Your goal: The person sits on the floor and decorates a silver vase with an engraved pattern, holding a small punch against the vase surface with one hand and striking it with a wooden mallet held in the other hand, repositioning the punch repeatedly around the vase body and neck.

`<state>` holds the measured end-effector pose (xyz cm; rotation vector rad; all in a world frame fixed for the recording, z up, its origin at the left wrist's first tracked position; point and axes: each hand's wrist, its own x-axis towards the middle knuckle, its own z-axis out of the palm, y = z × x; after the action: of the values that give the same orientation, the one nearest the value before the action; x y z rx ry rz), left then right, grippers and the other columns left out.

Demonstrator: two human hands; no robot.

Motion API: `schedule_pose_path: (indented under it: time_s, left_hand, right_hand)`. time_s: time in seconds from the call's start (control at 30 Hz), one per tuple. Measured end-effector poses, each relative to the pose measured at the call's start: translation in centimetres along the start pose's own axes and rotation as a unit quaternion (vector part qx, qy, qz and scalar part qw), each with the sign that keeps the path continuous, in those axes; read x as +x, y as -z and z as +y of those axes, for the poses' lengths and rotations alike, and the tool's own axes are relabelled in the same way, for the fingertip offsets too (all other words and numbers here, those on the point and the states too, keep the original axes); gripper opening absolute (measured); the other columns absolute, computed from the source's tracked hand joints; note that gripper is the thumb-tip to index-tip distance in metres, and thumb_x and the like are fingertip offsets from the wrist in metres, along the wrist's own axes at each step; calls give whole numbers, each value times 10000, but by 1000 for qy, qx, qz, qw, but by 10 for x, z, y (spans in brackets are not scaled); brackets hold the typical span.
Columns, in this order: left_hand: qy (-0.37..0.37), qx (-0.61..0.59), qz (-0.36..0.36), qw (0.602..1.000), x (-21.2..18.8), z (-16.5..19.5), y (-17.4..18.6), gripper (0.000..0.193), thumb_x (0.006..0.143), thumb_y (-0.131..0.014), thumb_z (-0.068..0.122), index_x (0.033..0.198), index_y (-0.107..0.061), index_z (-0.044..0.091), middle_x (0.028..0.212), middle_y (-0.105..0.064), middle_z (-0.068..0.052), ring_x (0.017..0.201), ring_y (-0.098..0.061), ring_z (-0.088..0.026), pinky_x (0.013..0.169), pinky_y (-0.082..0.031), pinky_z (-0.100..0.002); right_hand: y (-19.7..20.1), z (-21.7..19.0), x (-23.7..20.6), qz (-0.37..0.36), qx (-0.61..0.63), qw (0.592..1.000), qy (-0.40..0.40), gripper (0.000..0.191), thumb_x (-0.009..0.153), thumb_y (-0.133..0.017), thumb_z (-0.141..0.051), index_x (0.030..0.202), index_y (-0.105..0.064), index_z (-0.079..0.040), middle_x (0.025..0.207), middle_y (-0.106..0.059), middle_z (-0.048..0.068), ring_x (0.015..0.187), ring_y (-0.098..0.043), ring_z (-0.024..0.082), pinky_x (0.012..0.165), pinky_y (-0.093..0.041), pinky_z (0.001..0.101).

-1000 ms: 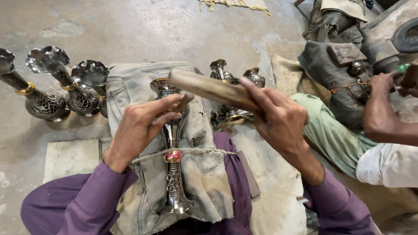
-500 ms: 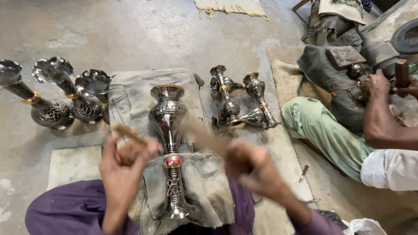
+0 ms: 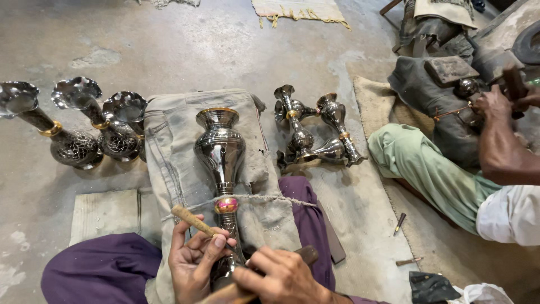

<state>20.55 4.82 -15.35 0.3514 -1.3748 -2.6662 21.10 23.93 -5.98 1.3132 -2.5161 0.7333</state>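
Engraved metal vase [image 3: 220, 155] lies lengthwise on a grey cloth [image 3: 180, 146] spread over the person's purple-trousered lap, its mouth pointing away and a string crossing its pink-and-gold band. Left hand [image 3: 194, 262] is closed around a thin wooden-handled chisel [image 3: 194, 221], tip down at the vase's lower stem; right hand [image 3: 278, 278], just beside it, is clenched on a wooden mallet [image 3: 306, 256]. More vases [image 3: 84, 129] stand on the concrete floor [image 3: 197, 45] to the left, others [image 3: 315, 132] lie to the right, near a co-worker's hand [image 3: 495, 104].
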Motion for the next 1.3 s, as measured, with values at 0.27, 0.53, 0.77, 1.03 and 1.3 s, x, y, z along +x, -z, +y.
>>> schedule_pose_path:
  time_s: [0.27, 0.53, 0.77, 1.03, 1.3]
  left_hand:
    - [35, 30, -24, 999, 12, 28, -1, 552, 855, -710, -11, 1354, -475, 17, 955, -758, -189, 791, -762, -247, 669, -641, -343]
    - [-88, 298, -138, 940, 92, 140, -33, 477, 897, -723, 116, 1318, -517, 31, 908, -790, -174, 824, -798, -237, 765, -691, -384]
    - [-177, 502, -305, 790, 173, 152, -123, 477, 886, -752, 156, 1339, -602, 149, 971, -800, -118, 815, -806, -195, 710, -696, -365]
    - [-73, 658, -354, 660, 204, 127, -174, 551, 830, -759, 108, 1354, -646, 233, 934, -812, -29, 695, -776, -163, 598, -622, -355]
    - [-157, 695, -401, 576, 208, 123, -181, 541, 738, -856, 122, 1254, -715, 207, 867, -796, -45, 758, -754, -199, 704, -578, -406]
  right_hand:
    - [12, -9, 18, -54, -88, 992, 72, 263, 896, -740, -177, 1152, -692, -214, 835, -581, -8, 780, -654, 177, 570, -500, 309]
    - [36, 41, -2, 170, 419, 866, -216, 223, 875, -768, 118, 1028, -683, -22, 945, -699, 130, 867, -691, 232, 753, -583, 393]
    - [-18, 89, -18, 280, 555, 747, -234, 264, 934, -672, 83, 1046, -471, -47, 981, -609, 89, 825, -667, 160, 785, -599, 348]
    - [-18, 124, -36, 269, 558, 707, -341, 245, 901, -682, -45, 1078, -513, -35, 704, -632, 46, 545, -625, 145, 501, -563, 304]
    - [-4, 146, -38, 302, 474, 738, -374, 326, 886, -713, -74, 1111, -479, -41, 758, -613, 0, 547, -606, 103, 507, -555, 292]
